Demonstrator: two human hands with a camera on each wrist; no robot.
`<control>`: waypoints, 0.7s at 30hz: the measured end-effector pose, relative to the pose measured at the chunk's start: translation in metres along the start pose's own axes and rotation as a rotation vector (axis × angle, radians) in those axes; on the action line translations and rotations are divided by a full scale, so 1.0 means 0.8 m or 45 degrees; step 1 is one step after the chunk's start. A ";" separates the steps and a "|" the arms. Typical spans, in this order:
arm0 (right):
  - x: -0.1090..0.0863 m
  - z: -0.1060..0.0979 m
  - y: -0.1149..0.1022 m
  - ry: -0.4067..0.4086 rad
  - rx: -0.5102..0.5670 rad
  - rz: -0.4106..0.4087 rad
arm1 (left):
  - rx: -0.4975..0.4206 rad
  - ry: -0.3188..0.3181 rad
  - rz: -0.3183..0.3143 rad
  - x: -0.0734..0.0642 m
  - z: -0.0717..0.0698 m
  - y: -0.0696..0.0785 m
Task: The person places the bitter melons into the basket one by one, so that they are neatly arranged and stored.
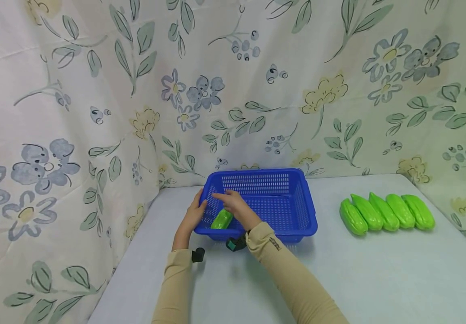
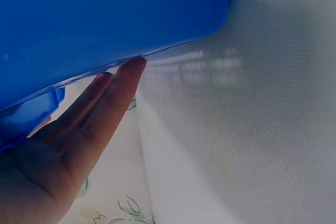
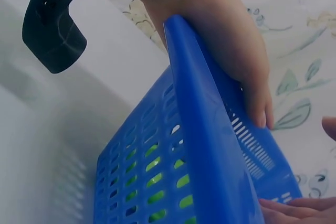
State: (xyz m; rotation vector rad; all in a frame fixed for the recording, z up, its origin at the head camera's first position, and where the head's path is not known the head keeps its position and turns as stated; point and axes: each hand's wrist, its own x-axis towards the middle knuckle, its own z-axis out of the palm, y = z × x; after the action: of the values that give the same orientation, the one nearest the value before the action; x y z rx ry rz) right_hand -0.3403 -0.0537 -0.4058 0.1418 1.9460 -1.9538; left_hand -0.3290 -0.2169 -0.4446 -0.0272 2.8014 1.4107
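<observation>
In the head view, twelve o'clock being the top, a blue basket [image 1: 291, 233] sits on the table [image 1: 378, 274]. Its twelve o'clock rim comes near the flowered cloth [image 1: 257, 148]. A strip of bare table lies at nine o'clock of it, wide free surface at six, and another gap at three before the row of green vegetables [image 1: 384, 215]. The left hand [image 1: 194, 213] is at the basket's nine o'clock rim; the right hand [image 1: 237, 204] reaches in over the six o'clock rim, index finger straight and pointing to nine. One green vegetable [image 1: 221, 219] lies inside the basket at eight o'clock, partly under the right hand. The count is five in the row and one seen in the basket, with one basket and two hands.

In the left wrist view, the left hand's fingers are straight, touching the basket's outer wall from seven o'clock without wrapping round it; bare table spreads at three.

In the right wrist view, the right hand drops over the rim from one o'clock, fingers released; whether they touch the vegetable cannot be told. Green shows through the wall slots toward seven, and a dark wrist mount [image 3: 55, 38] is at ten.
</observation>
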 end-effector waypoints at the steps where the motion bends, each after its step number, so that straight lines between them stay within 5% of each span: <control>1: 0.000 -0.001 0.001 0.002 -0.015 0.004 | -0.003 0.000 -0.001 0.000 0.000 0.000; 10: 0.005 -0.013 0.009 0.021 -0.120 0.013 | 0.026 0.000 0.013 0.002 -0.002 0.001; 21: 0.010 -0.010 0.017 -0.008 -0.044 0.030 | 0.026 -0.010 0.006 0.001 -0.002 0.001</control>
State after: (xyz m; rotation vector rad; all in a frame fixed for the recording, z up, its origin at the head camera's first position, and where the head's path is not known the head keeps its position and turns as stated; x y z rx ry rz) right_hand -0.3447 -0.0469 -0.4217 0.1479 1.9639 -1.9027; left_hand -0.3295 -0.2175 -0.4428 -0.0149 2.8111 1.3793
